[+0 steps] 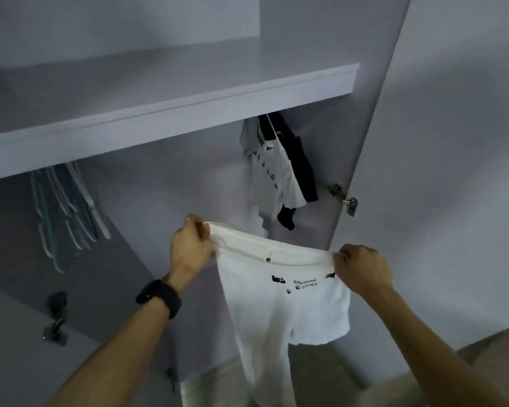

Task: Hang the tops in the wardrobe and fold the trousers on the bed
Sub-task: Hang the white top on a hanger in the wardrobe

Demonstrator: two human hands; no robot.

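White trousers (279, 312) with small black prints and lettering below the waistband hang in the air in front of the open wardrobe (188, 177). My left hand (190, 245) grips the left end of the waistband. My right hand (362, 270) pinches the right end, so the waistband is stretched between them. The legs dangle down towards the floor. Inside the wardrobe, a white top with black prints (269, 171) and a black garment (300, 171) hang at the right under the shelf.
A thick shelf (165, 113) crosses the wardrobe above the hanging space. Several empty hangers (65, 212) hang at the left. The open right door (453, 171) with its hinge (343, 198) stands close to my right hand. A door handle (56, 315) shows at the lower left.
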